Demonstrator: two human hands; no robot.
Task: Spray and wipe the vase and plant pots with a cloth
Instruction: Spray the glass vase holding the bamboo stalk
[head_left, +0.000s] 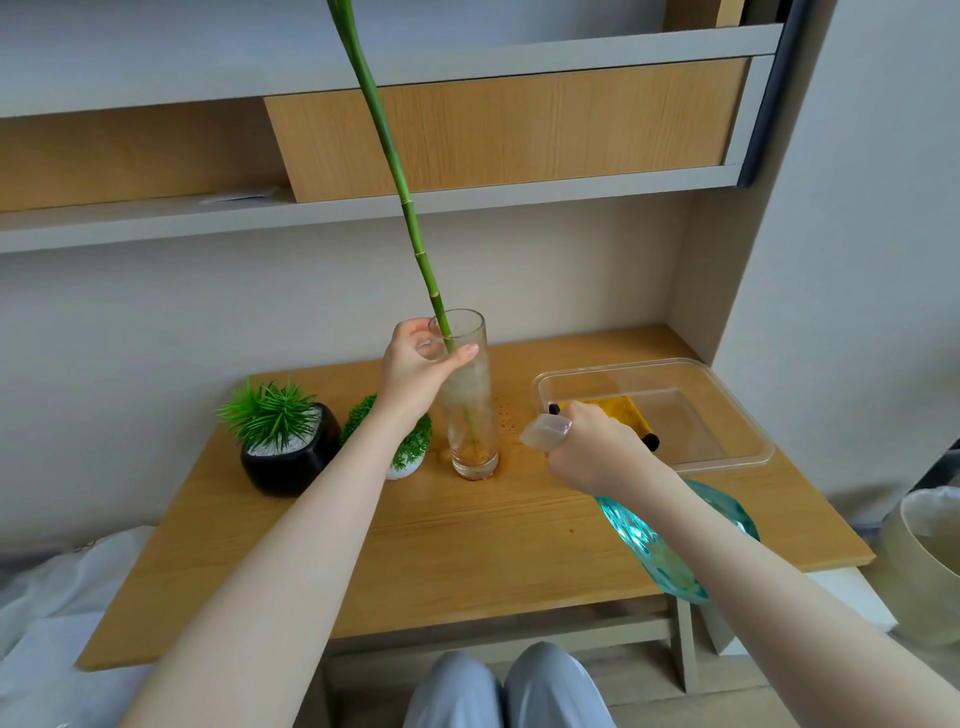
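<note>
Both hands clamped — left hand (415, 364) round the vase (467, 400) top, right hand (592, 447) round the spray bottle (670, 540) neck.

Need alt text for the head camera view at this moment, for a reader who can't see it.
A person's left hand grips the top of a tall glass vase holding a green stalk, while the right hand aims a teal spray bottle at it. Two potted plants stand left of the vase; a yellow cloth lies in a clear tray.
</note>
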